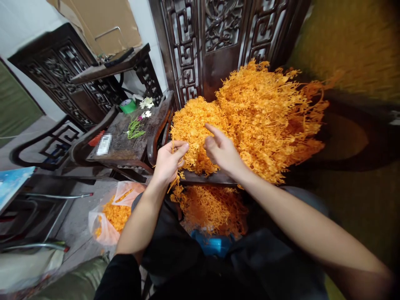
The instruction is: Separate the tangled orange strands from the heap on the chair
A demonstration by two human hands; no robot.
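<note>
My left hand pinches an orange artificial flower sprig between thumb and fingers, and part of the sprig dangles below the hand. Just in front of the orange sprig pile is my right hand, index finger stretched out and the other fingers curled; I see nothing held in it. A taller orange sprig heap adjoins on the right, on the same dark carved wooden chair. Between my knees, more orange stems fill the space above a blue plastic item.
To the left, a second wooden chair bears green tape, green stems and white flowers. On the floor stands a translucent bag of orange pieces. A small wooden table and metal-legged furniture are beyond.
</note>
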